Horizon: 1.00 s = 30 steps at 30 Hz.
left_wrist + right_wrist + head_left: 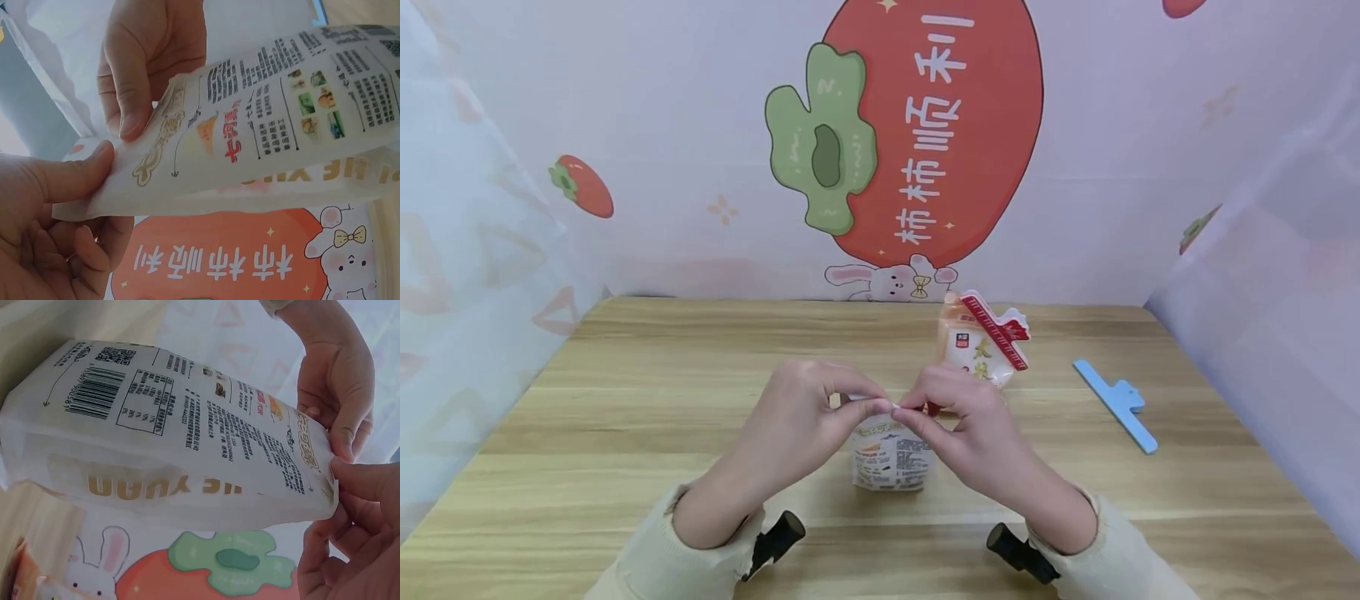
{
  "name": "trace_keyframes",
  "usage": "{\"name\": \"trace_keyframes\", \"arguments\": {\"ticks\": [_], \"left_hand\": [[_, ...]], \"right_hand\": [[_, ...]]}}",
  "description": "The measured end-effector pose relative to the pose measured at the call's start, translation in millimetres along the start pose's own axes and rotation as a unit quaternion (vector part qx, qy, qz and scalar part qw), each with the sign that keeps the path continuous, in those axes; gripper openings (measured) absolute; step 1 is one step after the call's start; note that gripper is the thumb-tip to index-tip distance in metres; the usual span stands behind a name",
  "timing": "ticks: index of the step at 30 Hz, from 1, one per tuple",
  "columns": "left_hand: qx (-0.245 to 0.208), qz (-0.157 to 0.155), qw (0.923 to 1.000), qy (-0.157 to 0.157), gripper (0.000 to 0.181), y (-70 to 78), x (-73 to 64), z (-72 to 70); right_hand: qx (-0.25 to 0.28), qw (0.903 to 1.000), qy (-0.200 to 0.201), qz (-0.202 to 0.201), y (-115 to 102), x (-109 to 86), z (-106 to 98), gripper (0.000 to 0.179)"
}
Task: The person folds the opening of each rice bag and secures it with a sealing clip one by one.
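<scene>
A white printed food bag (891, 458) stands upright on the table in front of me. My left hand (812, 417) pinches its top edge between thumb and fingers. Close beside it, my right hand (966, 417) pinches the same edge, the two thumbs nearly meeting. In the left wrist view, the left hand (56, 212) grips the bag's top corner, and gold lettering and small food pictures show on the bag (250, 119). Seen from the right wrist, the right hand (356, 531) holds the other top corner; a barcode is printed near the bag's base. The contents are hidden.
Behind my right hand stands an orange and white snack bag (970, 342) with a red bag clip (996, 329) across its top. A light blue bag clip (1116, 406) lies to the right on the wooden table (647, 392). A printed cloth backdrop (685, 100) encloses the table.
</scene>
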State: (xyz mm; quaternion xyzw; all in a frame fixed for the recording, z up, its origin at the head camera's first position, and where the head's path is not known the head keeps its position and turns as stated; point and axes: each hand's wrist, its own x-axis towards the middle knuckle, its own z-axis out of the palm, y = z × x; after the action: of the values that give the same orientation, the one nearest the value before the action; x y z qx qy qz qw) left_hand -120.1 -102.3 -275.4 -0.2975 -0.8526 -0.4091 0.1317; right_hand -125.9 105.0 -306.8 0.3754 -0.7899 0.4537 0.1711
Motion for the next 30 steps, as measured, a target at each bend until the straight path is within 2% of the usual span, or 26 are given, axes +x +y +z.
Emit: {"name": "trace_keyframes", "arguments": {"ticks": [4,10,18,26,30], "left_hand": [[-0.008,-0.022,0.9996,-0.017,0.004,-2.4,0.9,-2.7],[-0.020,-0.047,0.9982,-0.032,0.004,-4.7,3.2,-5.9],[-0.038,-0.048,0.9971,-0.045,0.003,-7.0,3.5,-7.5],[-0.033,-0.054,0.9970,-0.044,0.003,-4.9,2.4,-7.7],[-0.021,-0.050,0.9977,-0.042,0.003,-3.7,3.0,-7.7]], "right_hand": [[-0.013,0.9999,0.004,-0.001,-1.1,-0.5,0.7,0.014],[-0.041,0.9985,-0.006,0.036,0.1,-4.7,-2.8,0.012],[-0.061,0.9970,-0.015,0.046,7.4,-10.2,-7.3,0.018],[-0.135,0.9903,-0.021,0.027,4.7,-12.3,-4.1,0.022],[-0.120,0.9918,-0.026,0.034,4.0,-11.3,-4.8,0.024]]}}
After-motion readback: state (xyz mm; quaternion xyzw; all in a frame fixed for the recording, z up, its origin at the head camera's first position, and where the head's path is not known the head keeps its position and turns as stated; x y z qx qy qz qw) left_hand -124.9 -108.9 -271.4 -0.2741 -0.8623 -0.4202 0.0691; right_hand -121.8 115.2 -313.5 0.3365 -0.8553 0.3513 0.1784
